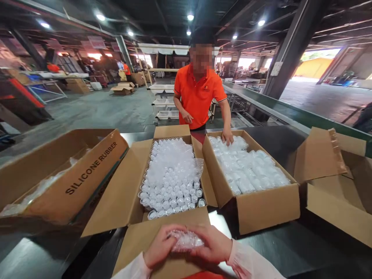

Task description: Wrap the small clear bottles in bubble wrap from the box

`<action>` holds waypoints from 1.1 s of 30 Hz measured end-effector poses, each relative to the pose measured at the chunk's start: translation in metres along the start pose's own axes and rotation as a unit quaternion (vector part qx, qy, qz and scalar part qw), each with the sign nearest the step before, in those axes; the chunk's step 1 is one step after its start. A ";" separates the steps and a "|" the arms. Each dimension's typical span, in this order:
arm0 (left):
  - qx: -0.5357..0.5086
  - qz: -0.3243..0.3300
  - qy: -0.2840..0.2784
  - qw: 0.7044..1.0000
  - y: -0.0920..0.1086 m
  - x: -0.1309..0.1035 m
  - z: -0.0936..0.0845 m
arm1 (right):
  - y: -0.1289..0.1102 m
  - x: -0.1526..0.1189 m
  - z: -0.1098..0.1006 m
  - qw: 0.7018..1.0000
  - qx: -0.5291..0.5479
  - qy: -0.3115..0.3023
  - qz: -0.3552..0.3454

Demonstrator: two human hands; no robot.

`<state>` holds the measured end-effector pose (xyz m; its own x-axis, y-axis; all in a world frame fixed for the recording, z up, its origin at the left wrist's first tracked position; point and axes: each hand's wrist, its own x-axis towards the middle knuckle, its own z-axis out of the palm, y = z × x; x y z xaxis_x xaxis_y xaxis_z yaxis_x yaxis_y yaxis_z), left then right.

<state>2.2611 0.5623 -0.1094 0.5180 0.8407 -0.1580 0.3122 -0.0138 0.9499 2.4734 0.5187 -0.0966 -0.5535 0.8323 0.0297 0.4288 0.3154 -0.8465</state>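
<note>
My left hand [161, 245] and my right hand [211, 244] hold a clear plastic-wrapped bundle [186, 240] between them, low in the view over a cardboard flap. Fingers of both hands are curled round its ends. Just beyond is an open cardboard box [135, 205] packed with small white cylinders with silvery rims [174, 193]; clear wrap lies over many of them. To its right, another open box [269, 209] holds rows of white wrapped bundles [250, 170].
Across the table [279, 248], a person in an orange shirt [200, 93] reaches one hand into the right-hand box. A box marked SILICONE RUBBER [78, 186] stands left, and an open box [334, 197] far right. Behind are a rack [164, 88] and a conveyor [261, 99].
</note>
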 end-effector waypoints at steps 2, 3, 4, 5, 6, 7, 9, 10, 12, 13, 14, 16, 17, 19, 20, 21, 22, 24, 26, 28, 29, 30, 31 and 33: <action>0.014 0.029 -0.035 0.999 0.005 -0.003 0.001 | 0.005 -0.004 -0.002 0.998 0.033 0.007 0.053; 0.026 0.038 -0.043 0.998 0.006 -0.003 0.002 | 0.007 -0.005 -0.005 0.996 0.051 0.003 0.077; 0.037 0.037 -0.037 0.998 0.006 -0.003 0.004 | 0.008 -0.005 -0.008 0.994 0.059 -0.002 0.095; 0.040 0.029 -0.023 0.999 0.006 -0.003 0.007 | 0.009 -0.005 -0.011 0.993 0.053 -0.001 0.104; 0.032 0.016 -0.012 0.999 0.004 -0.001 0.010 | 0.007 -0.004 -0.015 0.994 0.035 0.007 0.102; 0.014 -0.003 -0.005 1.000 0.003 0.002 0.014 | 0.005 -0.003 -0.019 0.996 0.008 0.020 0.089; -0.039 -0.045 -0.004 0.998 0.002 0.010 0.021 | -0.002 -0.001 -0.027 0.997 -0.043 0.040 0.050; -0.060 -0.054 -0.002 0.997 0.003 0.015 0.024 | -0.006 -0.001 -0.032 0.997 -0.058 0.042 0.032; -0.087 -0.041 0.022 0.995 0.008 0.026 0.027 | -0.008 0.001 -0.047 0.997 -0.072 0.039 0.011; -0.101 -0.026 0.041 0.994 0.011 0.031 0.026 | -0.006 0.003 -0.059 0.996 -0.079 0.051 0.011; -0.119 -0.013 0.057 0.991 0.014 0.036 0.025 | -0.001 0.005 -0.073 0.993 -0.089 0.078 0.022; -0.160 -0.019 0.084 0.983 0.019 0.044 0.019 | 0.018 0.012 -0.110 0.971 -0.121 0.185 0.095; -0.175 -0.031 0.095 0.979 0.020 0.047 0.016 | 0.030 0.017 -0.131 0.948 -0.137 0.242 0.153; -0.180 -0.054 0.120 0.975 0.019 0.050 0.009 | 0.058 0.029 -0.176 0.872 -0.184 0.331 0.310; -0.177 -0.065 0.131 0.973 0.017 0.050 0.006 | 0.072 0.036 -0.196 0.847 -0.199 0.340 0.357; -0.175 -0.075 0.139 0.972 0.015 0.050 0.004 | 0.084 0.043 -0.213 0.826 -0.209 0.339 0.398; -0.176 -0.083 0.143 0.970 0.012 0.049 0.002 | 0.095 0.050 -0.226 0.809 -0.220 0.330 0.433; -0.183 -0.101 0.147 0.967 0.008 0.046 0.001 | 0.111 0.063 -0.240 0.784 -0.245 0.311 0.479; -0.199 -0.120 0.150 0.961 0.004 0.043 0.000 | 0.122 0.075 -0.240 0.765 -0.283 0.300 0.495; -0.211 -0.134 0.168 0.954 0.002 0.040 -0.001 | 0.129 0.086 -0.236 0.760 -0.316 0.288 0.490; -0.214 -0.140 0.183 0.949 0.001 0.039 -0.002 | 0.132 0.092 -0.233 0.760 -0.327 0.281 0.487; -0.216 -0.146 0.197 0.945 0.000 0.038 -0.004 | 0.135 0.097 -0.231 0.760 -0.335 0.275 0.485; -0.215 -0.152 0.210 0.942 0.000 0.037 -0.005 | 0.138 0.101 -0.229 0.760 -0.341 0.269 0.484; -0.216 -0.161 0.221 0.937 -0.003 0.037 -0.007 | 0.146 0.107 -0.226 0.763 -0.349 0.256 0.480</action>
<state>2.2739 0.5966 -0.1160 0.0421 0.9072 -0.4185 -0.0045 0.4191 0.9079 2.6378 0.7570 -0.0965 0.5296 0.8452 -0.0717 0.8359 -0.5344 -0.1253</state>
